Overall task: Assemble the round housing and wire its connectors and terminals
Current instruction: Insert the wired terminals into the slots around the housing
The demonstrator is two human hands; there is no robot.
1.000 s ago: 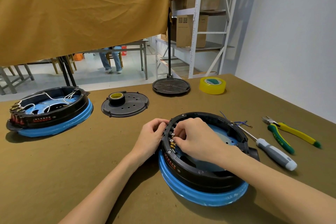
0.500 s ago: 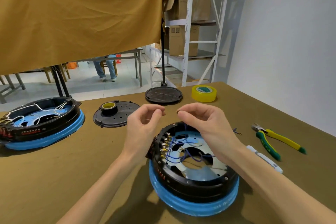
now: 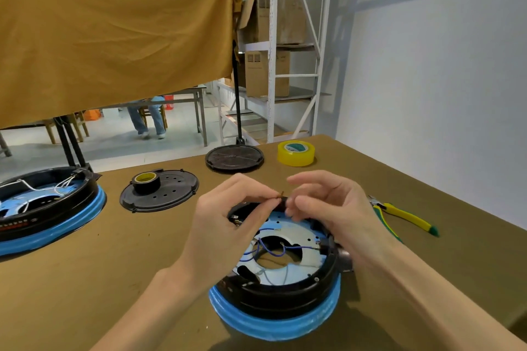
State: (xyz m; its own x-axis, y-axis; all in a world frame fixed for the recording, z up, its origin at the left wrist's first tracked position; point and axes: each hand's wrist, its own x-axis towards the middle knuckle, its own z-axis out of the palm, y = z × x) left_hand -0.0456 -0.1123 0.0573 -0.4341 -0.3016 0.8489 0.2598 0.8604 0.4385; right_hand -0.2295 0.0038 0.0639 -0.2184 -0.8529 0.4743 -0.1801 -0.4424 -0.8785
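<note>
1. Two bare hands meet above the far rim of the nearest round housing [image 3: 278, 291], which sits low centre on the olive table [image 3: 85, 293].
2. Housing: black ring on a blue base, pale blue plate inside with a central opening; thin blue wires [image 3: 268, 248] loop across that opening toward the ring's inner wall.
3. Left hand [image 3: 228, 225]: fingers curled, thumb and forefinger pinching a tiny dark piece [image 3: 281, 194] at the tips. Too small to tell whether it is a wire end or a terminal.
4. Right hand [image 3: 328, 208]: fingers curled toward the same piece, fingertips just beside the left hand's; forefinger raised above. Whether it actually pinches the piece, cannot tell.
5. Green-and-yellow pliers [image 3: 405, 216] lie on the table to the right, partly behind the right wrist.
6. Second housing [image 3: 48, 208] at the left edge, same black-on-blue build, white wires inside.
7. Black perforated cover plate [image 3: 171, 194] lies flat between the two housings, farther back; a roll of black tape [image 3: 145, 181] stands on it.
8. Round black stand base [image 3: 234, 158] at the table's far edge, pole rising from it.
9. Yellow tape roll [image 3: 296, 152] just right of that base.
10. Beyond the table: mustard cloth [image 3: 114, 31] hanging, white shelving [image 3: 272, 65] with cardboard boxes, a seated person's legs [image 3: 148, 120] under the cloth.
</note>
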